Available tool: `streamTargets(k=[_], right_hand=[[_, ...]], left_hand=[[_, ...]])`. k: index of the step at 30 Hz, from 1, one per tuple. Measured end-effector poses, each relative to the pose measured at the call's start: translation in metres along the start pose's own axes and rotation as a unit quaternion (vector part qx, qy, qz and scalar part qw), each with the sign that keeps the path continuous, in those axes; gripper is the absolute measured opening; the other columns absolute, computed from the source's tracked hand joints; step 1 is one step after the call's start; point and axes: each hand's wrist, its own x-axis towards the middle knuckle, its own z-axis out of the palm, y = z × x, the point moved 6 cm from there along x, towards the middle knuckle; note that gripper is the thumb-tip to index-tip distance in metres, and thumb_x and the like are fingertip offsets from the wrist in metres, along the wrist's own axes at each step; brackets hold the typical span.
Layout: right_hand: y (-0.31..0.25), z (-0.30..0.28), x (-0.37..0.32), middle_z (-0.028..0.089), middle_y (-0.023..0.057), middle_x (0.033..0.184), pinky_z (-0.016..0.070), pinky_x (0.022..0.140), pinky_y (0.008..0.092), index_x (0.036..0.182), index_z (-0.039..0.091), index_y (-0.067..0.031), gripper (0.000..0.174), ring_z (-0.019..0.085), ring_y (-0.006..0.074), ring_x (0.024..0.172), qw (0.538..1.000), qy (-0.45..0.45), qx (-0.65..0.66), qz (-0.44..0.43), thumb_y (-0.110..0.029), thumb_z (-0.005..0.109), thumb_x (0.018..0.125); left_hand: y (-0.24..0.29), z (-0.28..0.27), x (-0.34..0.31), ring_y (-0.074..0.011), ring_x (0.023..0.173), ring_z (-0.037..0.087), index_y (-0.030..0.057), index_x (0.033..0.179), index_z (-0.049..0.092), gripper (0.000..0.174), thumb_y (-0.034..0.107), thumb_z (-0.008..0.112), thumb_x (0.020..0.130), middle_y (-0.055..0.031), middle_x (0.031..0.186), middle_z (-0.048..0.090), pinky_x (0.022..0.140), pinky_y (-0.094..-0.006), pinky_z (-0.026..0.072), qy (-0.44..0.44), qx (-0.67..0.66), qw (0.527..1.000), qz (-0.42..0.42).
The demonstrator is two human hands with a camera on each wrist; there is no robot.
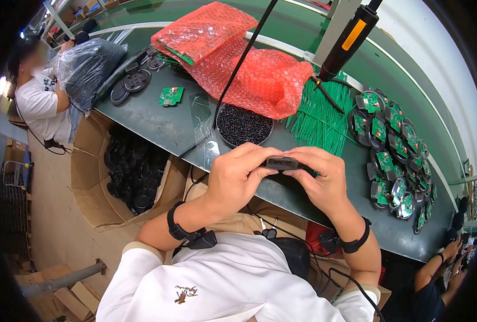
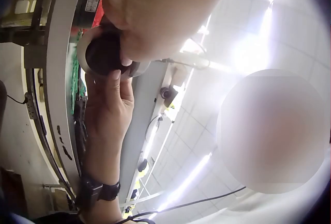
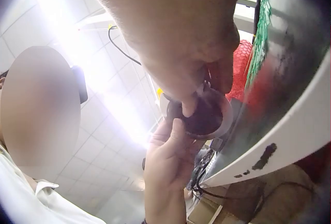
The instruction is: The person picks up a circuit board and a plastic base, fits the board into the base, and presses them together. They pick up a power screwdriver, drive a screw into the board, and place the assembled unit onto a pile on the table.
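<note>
Both hands hold a round black plastic housing edge-on over the near table edge, a small slot in its rim facing up in the head view. My left hand pinches one side between thumb and fingers. The other side is pinched the same way by my right hand. In the left wrist view the housing shows a dark round face inside a paler rim, the two thumbs close together at its edge. The right wrist view shows the housing partly hidden behind fingers.
A round tray of black screws lies beyond the hands, near red bubble wrap and green ties. Several housings with green circuit boards cover the right side. An electric screwdriver hangs above. A carton holds black parts.
</note>
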Motion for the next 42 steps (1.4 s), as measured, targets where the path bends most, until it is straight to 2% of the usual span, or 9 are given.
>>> streamTargets(k=[4,17,21,23,28,31,33,36,42], right_hand=[[-0.002,-0.001,0.001,0.077,0.0144,0.102,0.0596,0.082,0.0351,0.106,0.08,-0.0032,0.031,0.076,0.0282,0.092,1.0,0.003,-0.006,-0.003,0.0,0.085,0.075],[0.003,-0.002,0.0,0.075,0.0119,0.1,0.0584,0.078,0.033,0.106,0.08,-0.004,0.03,0.074,0.0244,0.089,1.0,0.017,0.014,0.014,-0.001,0.085,0.077],[0.008,-0.004,0.002,0.075,0.0111,0.101,0.0583,0.077,0.0323,0.105,0.08,-0.0055,0.03,0.074,0.0251,0.089,0.999,0.022,0.02,0.038,-0.001,0.086,0.076],[0.014,-0.003,0.001,0.075,0.0111,0.101,0.0583,0.076,0.0323,0.106,0.08,-0.0052,0.03,0.074,0.0249,0.089,0.999,0.018,0.03,0.042,-0.001,0.086,0.077],[0.016,-0.005,0.006,0.075,0.0108,0.101,0.0584,0.074,0.0317,0.106,0.08,-0.0043,0.029,0.074,0.0233,0.086,0.996,0.011,0.061,0.062,0.0,0.085,0.078],[0.017,0.0,0.003,0.075,0.0117,0.1,0.0587,0.074,0.0319,0.106,0.08,-0.0045,0.03,0.074,0.0236,0.086,0.996,-0.002,0.061,0.067,-0.001,0.086,0.077],[0.01,0.002,0.003,0.076,0.0125,0.098,0.0591,0.075,0.0328,0.104,0.081,-0.0048,0.029,0.074,0.0247,0.086,1.0,-0.004,0.013,0.021,-0.001,0.086,0.076],[0.007,0.001,0.001,0.076,0.0123,0.097,0.0594,0.075,0.0338,0.103,0.08,-0.0036,0.027,0.074,0.0251,0.086,1.0,0.001,0.025,0.004,-0.002,0.084,0.076],[-0.006,-0.002,-0.004,0.076,0.0117,0.098,0.0593,0.074,0.034,0.104,0.081,-0.004,0.029,0.074,0.0252,0.087,0.998,0.01,0.018,-0.055,-0.001,0.085,0.075]], left_hand=[[-0.002,-0.001,0.002,-0.0288,0.089,0.075,0.0014,0.115,0.076,0.031,-0.001,0.078,0.085,-0.0156,0.1,0.076,0.078,-0.0354,0.0582,-0.025,0.038,0.999,0.016],[0.003,0.001,0.007,-0.0292,0.092,0.074,0.002,0.113,0.077,0.032,0.008,0.083,0.083,-0.015,0.103,0.076,0.079,-0.0362,0.0588,-0.027,0.006,1.0,0.005],[0.0,0.004,0.015,-0.028,0.086,0.074,0.0018,0.111,0.078,0.031,0.011,0.084,0.082,-0.0153,0.101,0.076,0.076,-0.0355,0.0591,-0.023,0.02,1.0,-0.001],[-0.002,0.006,0.018,-0.0279,0.08,0.072,0.007,0.115,0.077,0.033,0.012,0.084,0.084,-0.011,0.095,0.071,0.069,-0.0369,0.0573,-0.033,-0.001,0.999,-0.005],[-0.003,0.005,0.024,-0.0252,0.075,0.069,0.0098,0.117,0.078,0.035,0.012,0.085,0.083,-0.0093,0.091,0.07,0.066,-0.0351,0.055,-0.051,-0.021,0.997,-0.058],[-0.009,0.004,0.018,-0.0229,0.077,0.071,0.0048,0.113,0.08,0.033,0.014,0.086,0.082,-0.0107,0.09,0.073,0.069,-0.0321,0.0561,-0.057,-0.02,0.997,-0.057],[-0.012,0.003,0.012,-0.0232,0.079,0.072,0.0033,0.111,0.08,0.03,0.012,0.085,0.083,-0.0118,0.091,0.074,0.07,-0.0328,0.0562,-0.051,-0.027,0.997,-0.056],[-0.005,0.002,0.006,-0.0243,0.082,0.072,0.0001,0.105,0.079,0.022,0.008,0.081,0.084,-0.0142,0.094,0.077,0.074,-0.0341,0.0563,-0.029,-0.045,0.998,-0.044],[0.007,-0.001,-0.005,-0.0244,0.087,0.074,0.0002,0.105,0.079,0.023,0.009,0.082,0.084,-0.0137,0.096,0.077,0.078,-0.0337,0.0572,0.011,-0.044,0.999,-0.025]])
